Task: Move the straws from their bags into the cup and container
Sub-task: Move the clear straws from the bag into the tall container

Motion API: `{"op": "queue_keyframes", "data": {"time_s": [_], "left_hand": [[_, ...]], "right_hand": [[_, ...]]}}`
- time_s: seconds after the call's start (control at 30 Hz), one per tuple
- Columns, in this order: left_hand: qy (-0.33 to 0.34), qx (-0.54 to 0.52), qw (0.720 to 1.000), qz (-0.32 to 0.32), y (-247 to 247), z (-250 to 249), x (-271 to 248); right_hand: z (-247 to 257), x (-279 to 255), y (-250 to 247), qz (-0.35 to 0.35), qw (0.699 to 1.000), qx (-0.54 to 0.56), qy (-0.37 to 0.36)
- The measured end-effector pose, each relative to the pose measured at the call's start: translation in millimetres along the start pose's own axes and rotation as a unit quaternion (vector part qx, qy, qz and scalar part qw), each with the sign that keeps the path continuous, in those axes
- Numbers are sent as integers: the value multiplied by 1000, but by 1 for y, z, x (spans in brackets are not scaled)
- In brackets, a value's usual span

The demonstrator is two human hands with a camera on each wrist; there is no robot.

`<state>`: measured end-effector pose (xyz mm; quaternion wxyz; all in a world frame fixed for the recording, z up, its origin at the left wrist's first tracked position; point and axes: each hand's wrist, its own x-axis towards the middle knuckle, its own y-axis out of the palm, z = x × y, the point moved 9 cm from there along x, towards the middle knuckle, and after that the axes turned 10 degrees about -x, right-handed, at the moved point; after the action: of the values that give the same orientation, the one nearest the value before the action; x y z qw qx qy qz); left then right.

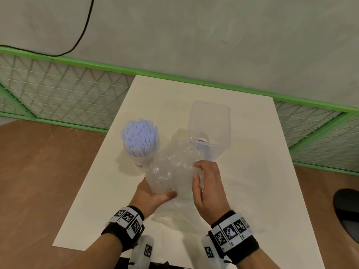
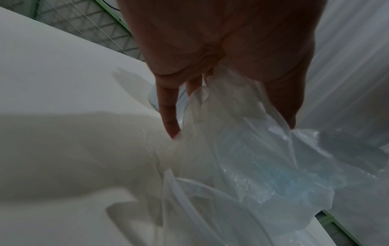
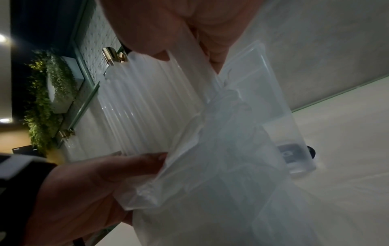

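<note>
A clear cup (image 1: 140, 152) packed with upright lavender straws (image 1: 138, 135) stands on the white table (image 1: 252, 191), left of centre. To its right is a clear rectangular container (image 1: 210, 121) with something small and blue low inside it. Between and in front of them, both hands hold a crumpled clear plastic bag (image 1: 174, 167) above the table. My left hand (image 1: 161, 193) cups it from below with the thumb on its near side. My right hand (image 1: 198, 177) grips its right side, fingers curled into the plastic. In the wrist views the bag (image 2: 242, 149) (image 3: 210, 166) fills the frame; I cannot tell what it contains.
A green mesh fence (image 1: 58, 90) runs behind the table and down the right side. Brown floor lies on both sides of the table. A black rounded object (image 1: 347, 212) sits at the right edge. A black cable (image 1: 85, 28) hangs on the grey wall.
</note>
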<state>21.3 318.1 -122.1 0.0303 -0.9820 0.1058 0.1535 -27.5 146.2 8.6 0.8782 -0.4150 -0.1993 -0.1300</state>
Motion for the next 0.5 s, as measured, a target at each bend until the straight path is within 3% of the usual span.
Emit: {"op": "queue_keyframes", "data": {"time_s": [0.5], "left_hand": [[-27,-10,999,-15,-2,0,-3]], "right_hand": [[18,33,-46,-91,996,-9,-5]]}}
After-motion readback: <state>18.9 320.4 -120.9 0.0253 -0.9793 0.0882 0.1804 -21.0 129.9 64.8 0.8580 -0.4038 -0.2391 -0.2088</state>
